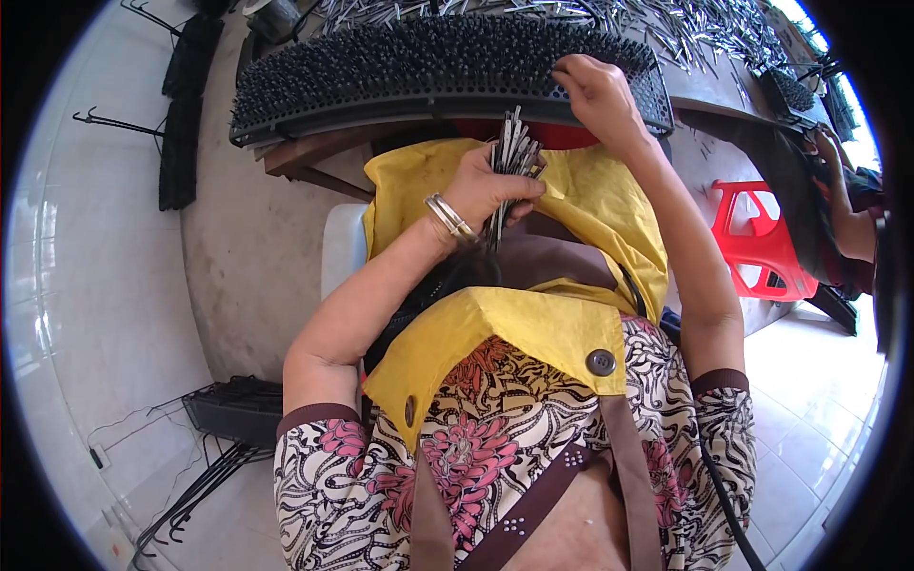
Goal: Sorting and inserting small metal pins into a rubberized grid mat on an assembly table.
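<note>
My left hand [495, 187] is wrapped around a bundle of thin grey and silver rods [516, 138], held upright over my lap. Ahead of it, a long black perforated rack [657, 105] lies across the table's edge, its holes packed with several rows of upright dark rods [419, 71]. At the rack's right part my right hand [595, 93] has thumb and fingers pinched together over the front rows. Whatever sits between those fingertips is too small or hidden to make out. Bare holes show in the rack's right end.
Loose rods [666, 24] lie heaped on the table behind the rack. A red plastic stool [757, 238] and another person's arm [852, 224] are at the right. Black racks with hooked wires [238, 414] stand at the left. A yellow apron [609, 205] covers my lap.
</note>
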{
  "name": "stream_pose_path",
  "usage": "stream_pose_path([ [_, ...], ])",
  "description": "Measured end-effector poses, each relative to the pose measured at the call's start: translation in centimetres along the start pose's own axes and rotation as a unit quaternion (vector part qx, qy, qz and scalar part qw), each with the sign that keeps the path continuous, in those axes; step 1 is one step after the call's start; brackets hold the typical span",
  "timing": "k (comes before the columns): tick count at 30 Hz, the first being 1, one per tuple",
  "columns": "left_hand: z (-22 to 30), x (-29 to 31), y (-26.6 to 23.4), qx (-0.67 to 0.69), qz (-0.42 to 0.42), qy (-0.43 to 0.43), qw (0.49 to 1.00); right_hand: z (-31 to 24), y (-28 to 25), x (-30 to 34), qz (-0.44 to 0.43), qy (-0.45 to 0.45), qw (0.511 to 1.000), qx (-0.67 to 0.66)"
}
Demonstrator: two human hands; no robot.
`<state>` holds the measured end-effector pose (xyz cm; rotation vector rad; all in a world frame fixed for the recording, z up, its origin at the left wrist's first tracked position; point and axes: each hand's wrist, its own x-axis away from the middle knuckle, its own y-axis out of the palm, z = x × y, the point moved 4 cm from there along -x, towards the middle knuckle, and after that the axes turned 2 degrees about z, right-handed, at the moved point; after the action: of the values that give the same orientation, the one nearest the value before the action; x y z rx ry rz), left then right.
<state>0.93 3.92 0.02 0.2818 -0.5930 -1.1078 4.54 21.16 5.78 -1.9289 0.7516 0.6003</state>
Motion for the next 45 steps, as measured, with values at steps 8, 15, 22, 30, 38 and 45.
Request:
stream_pose_path([
  [8, 0.0, -0.1, -0.3, 0.005, 0.004, -0.012, 1.0, -1.0, 0.5, -0.2, -0.081, 0.012, 0.991, 0.105],
  [15, 0.6, 0.3, 0.5, 0.017, -0.048, -0.024, 0.998, -4.0, -0.4, 2.5, -0.132, 0.361, 0.858, -0.34],
  [22, 0.8, -0.2, 2.3, -0.019, -0.093, -0.069, 0.993, -3.6, -1.2, 3.8, -0.079, 0.348, 0.852, -0.384],
  [30, 0.7, -2.2, 4.1, -0.041, -0.093, -0.082, 0.991, -0.2, -4.3, 4.7, 0.103, 0.397, 0.838, -0.359],
  [38, -0.2, -2.9, 4.8, 0.058, -0.062, -0.099, 0.991, 1.4, -4.6, 2.4, 0.204, 0.28, 0.918, -0.193],
  [45, -0.6, -2.6, 4.8, 0.088, -0.048, -0.145, 0.984, 0.9, -3.2, 0.9, 0.127, 0.092, 0.988, -0.01],
])
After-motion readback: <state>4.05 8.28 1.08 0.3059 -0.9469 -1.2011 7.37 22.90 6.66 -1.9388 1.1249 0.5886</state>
